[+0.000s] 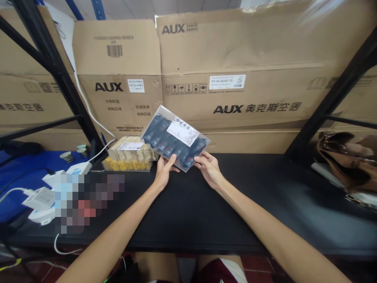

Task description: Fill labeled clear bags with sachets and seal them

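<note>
A flat clear package of dark blue sachets [160, 135] with a white printed label is held up above the black table, tilted down to the right. My left hand [165, 169] grips its lower edge, thumb on the front. At the lower right corner, my right hand [209, 169] pinches the same package between thumb and fingers. Behind my left hand lie two stacked clear packages: a beige one [122, 154] with a white label on top, and a yellow one [126, 165] underneath.
Large AUX cardboard boxes [250, 51] stand along the back. On the left are a white power strip [78, 169] with plugs and cables, and a blurred-out patch. A brown bag [347, 157] sits at the right. Black metal posts frame the table [259, 204].
</note>
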`<state>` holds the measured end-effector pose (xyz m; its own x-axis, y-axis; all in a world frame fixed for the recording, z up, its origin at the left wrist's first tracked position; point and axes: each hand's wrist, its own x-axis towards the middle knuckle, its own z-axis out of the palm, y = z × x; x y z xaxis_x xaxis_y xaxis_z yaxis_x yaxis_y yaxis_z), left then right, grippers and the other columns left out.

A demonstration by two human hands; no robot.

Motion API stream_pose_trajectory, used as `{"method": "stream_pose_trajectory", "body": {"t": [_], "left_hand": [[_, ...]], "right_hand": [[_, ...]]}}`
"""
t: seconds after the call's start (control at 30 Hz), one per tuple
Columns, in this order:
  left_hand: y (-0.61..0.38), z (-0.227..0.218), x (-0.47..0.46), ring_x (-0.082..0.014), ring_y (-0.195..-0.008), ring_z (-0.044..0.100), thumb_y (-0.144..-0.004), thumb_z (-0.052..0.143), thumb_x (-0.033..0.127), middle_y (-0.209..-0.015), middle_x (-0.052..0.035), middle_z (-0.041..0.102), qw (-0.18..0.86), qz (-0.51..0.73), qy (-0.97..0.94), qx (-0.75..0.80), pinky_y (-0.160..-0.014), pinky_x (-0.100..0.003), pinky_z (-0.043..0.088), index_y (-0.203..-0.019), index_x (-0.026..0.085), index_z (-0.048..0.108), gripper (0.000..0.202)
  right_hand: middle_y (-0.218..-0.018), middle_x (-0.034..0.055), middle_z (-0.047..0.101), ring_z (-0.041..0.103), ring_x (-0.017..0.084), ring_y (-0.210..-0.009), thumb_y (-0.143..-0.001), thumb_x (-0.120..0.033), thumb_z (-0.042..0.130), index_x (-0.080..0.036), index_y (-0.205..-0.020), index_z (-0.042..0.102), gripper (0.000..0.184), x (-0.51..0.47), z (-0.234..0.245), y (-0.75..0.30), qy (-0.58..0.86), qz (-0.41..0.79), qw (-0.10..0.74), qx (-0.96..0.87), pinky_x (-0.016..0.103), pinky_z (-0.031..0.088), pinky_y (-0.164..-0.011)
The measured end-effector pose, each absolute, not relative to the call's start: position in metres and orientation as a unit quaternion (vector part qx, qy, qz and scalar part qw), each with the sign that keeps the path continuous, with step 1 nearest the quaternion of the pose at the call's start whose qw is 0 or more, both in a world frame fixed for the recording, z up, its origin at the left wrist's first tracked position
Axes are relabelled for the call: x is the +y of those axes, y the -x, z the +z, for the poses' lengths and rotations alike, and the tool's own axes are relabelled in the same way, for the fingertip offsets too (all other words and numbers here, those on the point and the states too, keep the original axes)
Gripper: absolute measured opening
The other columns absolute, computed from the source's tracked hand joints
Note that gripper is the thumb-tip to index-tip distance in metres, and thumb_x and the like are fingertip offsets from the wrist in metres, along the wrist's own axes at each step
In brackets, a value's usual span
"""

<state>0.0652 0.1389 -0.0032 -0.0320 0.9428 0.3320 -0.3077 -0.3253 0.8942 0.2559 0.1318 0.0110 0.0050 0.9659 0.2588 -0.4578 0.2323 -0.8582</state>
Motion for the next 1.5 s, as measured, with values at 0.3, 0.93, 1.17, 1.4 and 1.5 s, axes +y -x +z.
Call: {"method": "stream_pose_trajectory", "body": {"t": [0.3, 0.93, 1.17, 1.4, 1.5], "left_hand": [[-0.065, -0.005, 0.14, -0.0228, -0.092, 0.075, -0.081, 0.086, 0.065, -0.117, -0.0102, 0.072, 0.485, 0.645, -0.493, 0.326, -0.06, -0.029, 0.066, -0.122, 0.019, 0.064, 0.065], [-0.058, -0.003, 0.167, -0.0297, -0.11, 0.078, -0.082, 0.088, 0.058, -0.125, -0.0124, 0.078, 0.424, 0.642, -0.525, 0.363, -0.073, -0.034, 0.068, -0.127, 0.022, 0.064, 0.063], [-0.068, 0.006, 0.209, -0.0332, -0.124, 0.075, -0.085, 0.085, 0.059, -0.132, -0.0154, 0.078, 0.372, 0.651, -0.572, 0.334, -0.101, -0.048, 0.064, -0.131, 0.021, 0.063, 0.064], [-0.074, 0.002, 0.244, -0.0327, -0.131, 0.072, -0.085, 0.086, 0.056, -0.14, -0.018, 0.074, 0.284, 0.677, -0.601, 0.316, -0.115, -0.052, 0.055, -0.139, 0.02, 0.063, 0.068], [-0.072, 0.007, 0.256, -0.0329, -0.133, 0.071, -0.089, 0.081, 0.059, -0.141, -0.0178, 0.073, 0.245, 0.687, -0.607, 0.316, -0.116, -0.052, 0.055, -0.139, 0.021, 0.064, 0.065]], "right_hand": [[-0.104, 0.0076, 0.086, 0.082, 0.027, -0.097, -0.062, -0.038, 0.106, -0.021, -0.101, 0.085, 0.047, 0.127, 0.012, -0.252, 0.323, 0.522, 0.664, -0.426, 0.045, 0.067, -0.096], [-0.072, 0.0013, 0.079, 0.084, 0.023, -0.081, -0.063, -0.019, 0.102, -0.023, -0.078, 0.056, 0.049, 0.141, -0.003, -0.258, 0.408, 0.523, 0.679, -0.315, 0.031, 0.072, -0.074], [-0.083, 0.0139, 0.083, 0.085, 0.028, -0.081, -0.084, -0.011, 0.074, -0.016, -0.095, 0.065, 0.015, 0.141, -0.003, -0.258, 0.414, 0.606, 0.605, -0.309, 0.038, 0.072, -0.076], [-0.107, 0.0169, 0.081, 0.083, 0.026, -0.1, -0.091, -0.019, 0.066, -0.014, -0.095, 0.07, 0.008, 0.147, -0.004, -0.263, 0.426, 0.627, 0.575, -0.307, 0.039, 0.071, -0.088], [-0.105, 0.016, 0.079, 0.083, 0.025, -0.095, -0.088, -0.016, 0.068, -0.014, -0.091, 0.07, 0.004, 0.149, -0.005, -0.264, 0.445, 0.618, 0.56, -0.328, 0.038, 0.071, -0.084]]}}
